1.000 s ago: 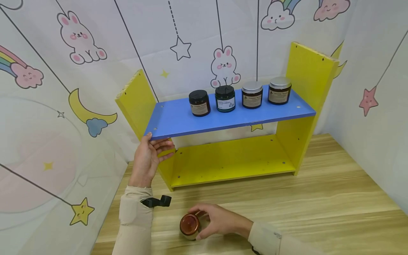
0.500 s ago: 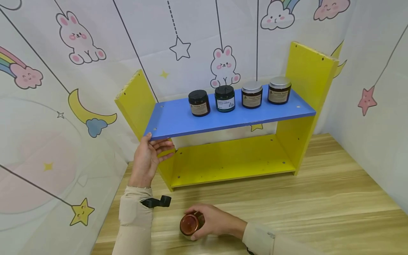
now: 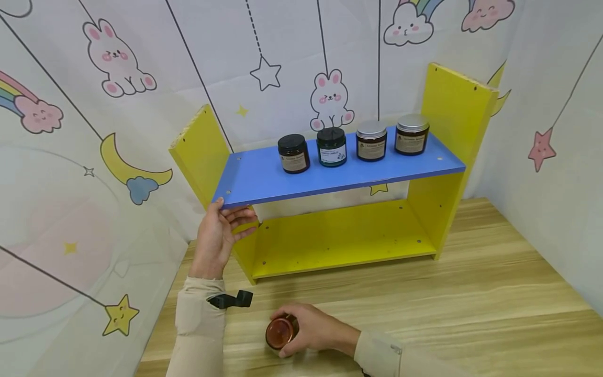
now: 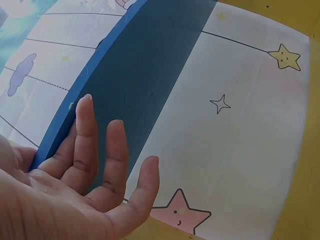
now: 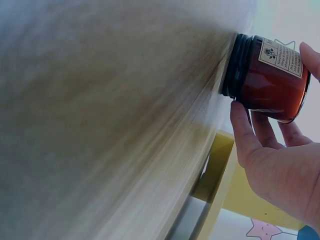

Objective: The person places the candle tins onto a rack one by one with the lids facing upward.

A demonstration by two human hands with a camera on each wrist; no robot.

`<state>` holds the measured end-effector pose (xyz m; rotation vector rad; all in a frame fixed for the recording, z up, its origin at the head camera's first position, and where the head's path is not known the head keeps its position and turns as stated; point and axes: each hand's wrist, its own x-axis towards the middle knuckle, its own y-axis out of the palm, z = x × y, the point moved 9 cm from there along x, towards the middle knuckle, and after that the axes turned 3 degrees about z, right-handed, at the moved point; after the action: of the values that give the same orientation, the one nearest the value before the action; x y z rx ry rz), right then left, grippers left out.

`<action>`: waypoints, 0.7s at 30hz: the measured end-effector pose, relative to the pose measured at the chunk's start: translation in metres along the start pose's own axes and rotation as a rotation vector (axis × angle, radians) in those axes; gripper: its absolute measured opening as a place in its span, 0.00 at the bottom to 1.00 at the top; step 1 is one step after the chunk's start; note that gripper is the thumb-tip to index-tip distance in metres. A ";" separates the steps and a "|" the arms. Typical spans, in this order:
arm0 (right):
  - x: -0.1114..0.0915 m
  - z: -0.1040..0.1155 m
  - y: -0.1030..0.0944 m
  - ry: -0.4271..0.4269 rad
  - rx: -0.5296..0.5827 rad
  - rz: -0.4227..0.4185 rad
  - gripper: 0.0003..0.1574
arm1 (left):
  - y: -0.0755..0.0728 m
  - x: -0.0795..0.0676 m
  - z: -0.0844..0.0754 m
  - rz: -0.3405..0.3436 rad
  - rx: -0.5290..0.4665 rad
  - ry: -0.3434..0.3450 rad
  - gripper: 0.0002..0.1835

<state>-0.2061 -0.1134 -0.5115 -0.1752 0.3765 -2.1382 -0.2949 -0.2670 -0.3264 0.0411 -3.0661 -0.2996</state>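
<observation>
On the wooden table in front, an amber candle jar (image 3: 279, 333) stands upside down, its black lid against the tabletop. My right hand (image 3: 314, 329) holds this jar from the right, thumb on the near side and fingers on the far side; the jar's label (image 5: 282, 57) shows in the right wrist view. At the left front corner of the blue shelf board (image 3: 264, 180), my left hand (image 3: 216, 238) pinches the edge. Its thumb lies on top, and the other fingers (image 4: 116, 155) extend loosely underneath.
Along the blue board stand a black-lidded brown jar (image 3: 294, 154), a green jar (image 3: 332, 147) and two silver-lidded jars, one of them a brown jar (image 3: 371, 141) in the middle. Yellow side panels (image 3: 457, 115) rise at both ends, above a yellow bottom board (image 3: 339, 238). Patterned cloth (image 3: 155, 47) surrounds the table.
My right hand has shifted slightly left and closed more snugly around the upside-down candle jar. The left hand stays on the shelf corner.
</observation>
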 end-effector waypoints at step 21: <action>-0.012 -0.004 -0.018 0.043 0.037 -0.020 0.35 | 0.000 0.000 0.000 0.001 -0.004 0.000 0.29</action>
<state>-0.2145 -0.0937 -0.5093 -0.1122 0.3612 -2.1702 -0.2950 -0.2669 -0.3266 0.0394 -3.0658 -0.3063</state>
